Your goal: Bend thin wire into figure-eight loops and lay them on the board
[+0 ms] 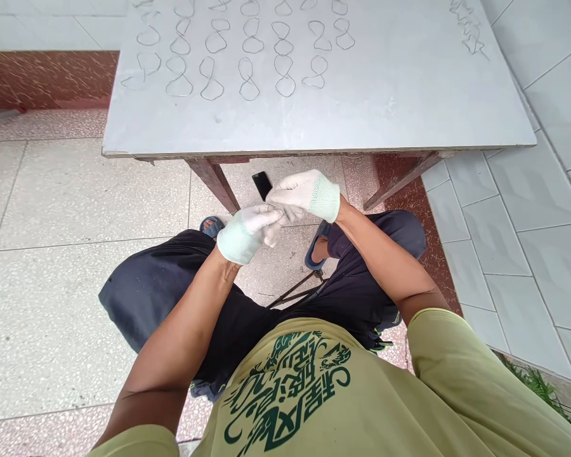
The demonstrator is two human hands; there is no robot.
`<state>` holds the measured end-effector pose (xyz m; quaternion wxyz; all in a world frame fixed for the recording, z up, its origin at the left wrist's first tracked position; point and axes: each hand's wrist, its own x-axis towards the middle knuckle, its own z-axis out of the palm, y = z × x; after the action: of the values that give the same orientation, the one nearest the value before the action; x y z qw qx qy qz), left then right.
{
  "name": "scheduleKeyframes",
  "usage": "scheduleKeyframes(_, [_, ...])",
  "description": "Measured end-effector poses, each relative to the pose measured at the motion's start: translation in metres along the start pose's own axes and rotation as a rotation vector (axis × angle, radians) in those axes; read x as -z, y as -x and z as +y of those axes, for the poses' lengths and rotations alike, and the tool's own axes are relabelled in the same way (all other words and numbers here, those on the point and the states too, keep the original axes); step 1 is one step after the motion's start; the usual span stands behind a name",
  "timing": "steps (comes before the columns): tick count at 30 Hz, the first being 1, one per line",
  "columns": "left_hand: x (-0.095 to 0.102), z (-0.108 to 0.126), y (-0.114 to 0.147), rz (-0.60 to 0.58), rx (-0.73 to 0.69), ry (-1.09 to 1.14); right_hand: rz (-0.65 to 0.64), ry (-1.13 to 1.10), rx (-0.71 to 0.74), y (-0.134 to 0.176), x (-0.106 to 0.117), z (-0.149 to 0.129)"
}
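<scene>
Gloved left hand (250, 231) perhaps pinches wire (266, 206).

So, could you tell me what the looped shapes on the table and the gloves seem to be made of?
The looped shapes look like thin bare metal wire: grey, slender, bent into figure-eights. The gloves, left hand and right hand, seem knitted fabric: white, matte, with ribbed pale-green cuffs.

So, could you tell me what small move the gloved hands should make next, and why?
Probably lift the piece up to the table: the left hand and right hand meet below its edge, seemingly pinching a thin wire, while finished wire loops lie there in rows.
</scene>
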<state>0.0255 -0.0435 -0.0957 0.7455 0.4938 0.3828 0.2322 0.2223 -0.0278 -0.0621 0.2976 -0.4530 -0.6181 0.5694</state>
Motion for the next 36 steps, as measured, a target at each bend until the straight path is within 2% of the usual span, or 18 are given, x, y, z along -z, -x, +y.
scheduleKeyframes(3, [0.0,-0.001,0.004,0.1,-0.058,-0.102,0.049,-0.027,0.011,0.001,-0.004,-0.002])
scheduleKeyframes(8, [-0.01,0.002,0.015,0.567,-0.1,-0.518,0.16,-0.096,-0.005,-0.001,-0.013,-0.001])
scheduleKeyframes(11, [-0.019,0.006,0.017,0.747,-0.061,-0.862,0.18,-0.13,-0.03,-0.004,-0.019,0.004])
scheduleKeyframes(13, [-0.022,0.008,0.017,0.765,-0.012,-1.049,0.194,-0.148,-0.047,-0.006,-0.023,0.006])
scheduleKeyframes(15, [-0.023,0.009,0.016,0.727,0.023,-1.195,0.198,-0.164,-0.052,-0.007,-0.025,0.007])
scheduleKeyframes(21, [-0.021,0.009,0.017,0.615,-0.033,-1.514,0.147,-0.244,-0.054,-0.014,-0.021,0.017])
scheduleKeyframes(25, [-0.021,0.011,0.017,0.592,0.004,-1.551,0.135,-0.303,-0.094,-0.019,-0.023,0.021])
scheduleKeyframes(31, [-0.021,0.007,0.013,0.719,0.028,-1.484,0.194,-0.352,-0.11,-0.016,-0.034,0.011])
scheduleKeyframes(36, [-0.021,0.006,0.013,0.709,0.054,-1.498,0.231,-0.395,-0.164,-0.016,-0.041,0.008])
